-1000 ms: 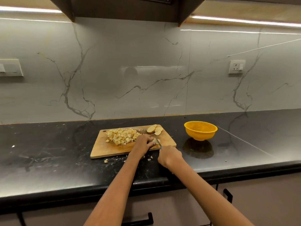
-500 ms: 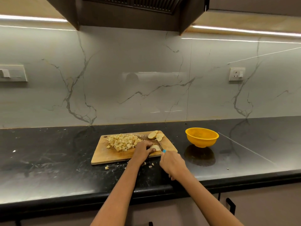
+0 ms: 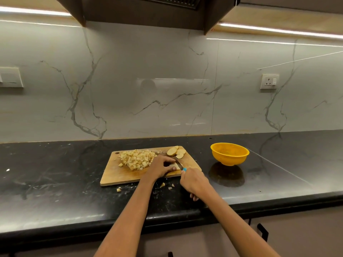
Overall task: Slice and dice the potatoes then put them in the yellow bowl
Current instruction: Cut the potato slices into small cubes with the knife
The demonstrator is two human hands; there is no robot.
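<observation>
While the left hand (image 3: 161, 167) curls over a potato piece (image 3: 174, 165) and holds it down on the wooden cutting board (image 3: 118, 173), the right hand (image 3: 194, 182) is clenched around a knife (image 3: 180, 165) with a blue handle. The blade lies against the potato piece, just beside the left fingers. A pile of diced potato (image 3: 138, 159) sits on the far left part of the board, and some potato slices (image 3: 176, 152) lie at its far right corner. A few small cubes (image 3: 118, 190) are on the black countertop (image 3: 55, 182) in front of the board. The yellow bowl (image 3: 229, 153) stands on the countertop to the right of the board, apart from it, and I see no potato inside. Behind is a marble wall with a socket (image 3: 269, 81).
</observation>
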